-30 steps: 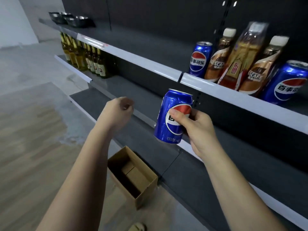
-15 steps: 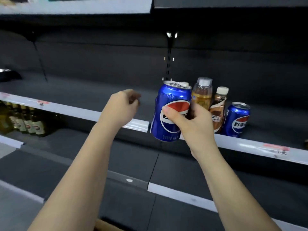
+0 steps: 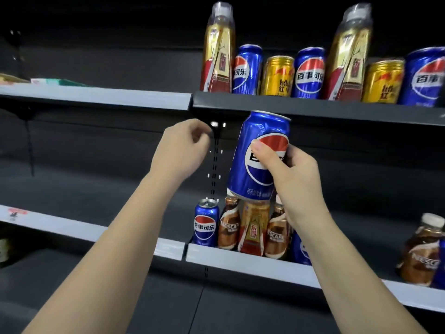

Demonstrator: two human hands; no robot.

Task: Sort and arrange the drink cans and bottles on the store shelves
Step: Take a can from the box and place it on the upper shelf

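My right hand [image 3: 298,179] grips a blue Pepsi can [image 3: 258,155], held upright in the air just under the upper shelf [image 3: 313,109]. My left hand [image 3: 183,148] hovers to its left with fingers loosely curled, holding nothing. On the upper shelf stand two tall tea bottles [image 3: 218,49], several Pepsi cans [image 3: 309,73] and gold cans [image 3: 277,75]. On the middle shelf [image 3: 240,259], below the held can, stand a small Pepsi can [image 3: 206,224], Nescafe bottles [image 3: 228,227] and a tea bottle [image 3: 254,230], partly hidden by my right wrist.
Another Nescafe bottle [image 3: 421,254] stands at the far right of the middle shelf. The left halves of the upper shelf [image 3: 96,97] and middle shelf [image 3: 72,230] show white price strips. A dark bottom shelf [image 3: 168,304] lies below.
My view has tilted upward, bringing the upper shelf with its cans and bottles into sight. My right hand has raised the Pepsi can toward that shelf. My left hand rose alongside.
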